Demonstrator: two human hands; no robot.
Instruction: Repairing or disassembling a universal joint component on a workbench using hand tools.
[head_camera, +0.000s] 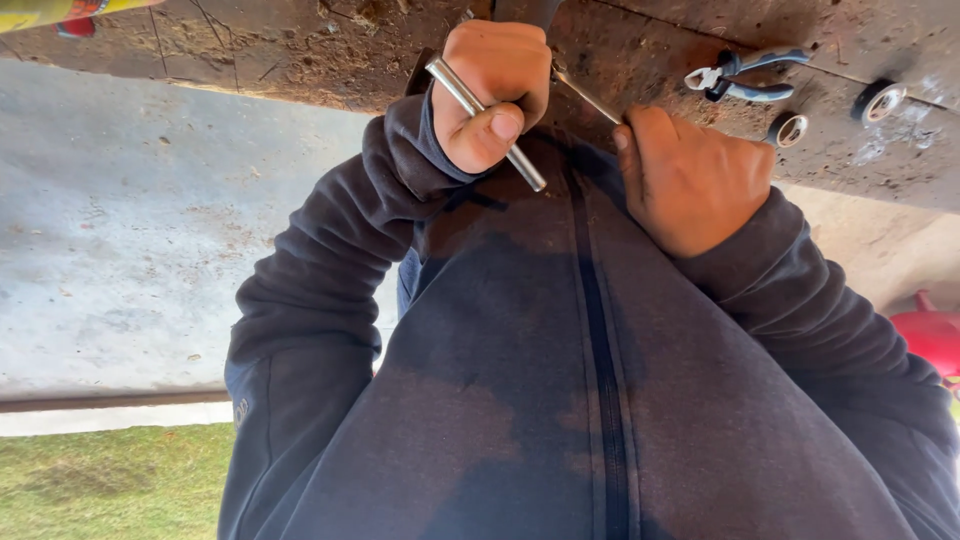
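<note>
My left hand is closed around a short shiny metal tube, which slants down to the right out of the fist over my dark zip jacket. My right hand is just to its right, fingers curled, with its fingertips on the end of a thin metal rod that runs up and left toward the left hand. Both hands are at the near edge of a dirty brown work surface. What lies under the hands is hidden.
Pliers with blue-grey handles lie on the surface beyond my right hand, and two small round metal rings are next to them. A concrete floor is at left, with grass below it, a red object at right and a yellow object at top left.
</note>
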